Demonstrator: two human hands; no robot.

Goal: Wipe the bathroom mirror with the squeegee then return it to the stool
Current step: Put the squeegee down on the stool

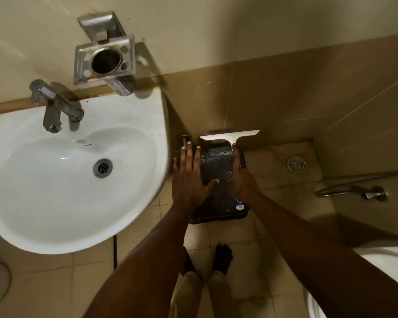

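A: Where is the white plastic T-shaped squeegee [230,136]?

B: It is in the right hand [240,177]. The fingers and thumb are wrapped round its handle, and the wide flat blade sticks out past the fingertips, close to the brown tiled wall [285,99].

A: Is it on the stool?

B: It is above the far edge of the small dark stool with the bumpy top [215,171]. I cannot tell if it touches the stool or just hangs over it.

A: What is the left hand [190,177] doing?

B: It is flat, with the fingers straight and spread out. It holds nothing. It is over the left side of the stool (the thumb points across toward the right hand). I cannot tell if it presses on the stool.

A: What else is there?

B: A big white round sink [55,203] is on the left, just beside the stool. It has a silver metal tap [55,106] at the back and a round drain hole [102,168] in the bowl. Above it, on the pale wall, is a shiny metal cup holder [105,60]. The floor has pale square tiles [274,171], and a round metal floor drain [296,164] sits in it to the right of the stool. A silver spray hose [354,190] is further right. A small white and blue sticker [240,204] is on the near right corner of the stool. Two bare feet [222,258] stand on the floor, near the stool.
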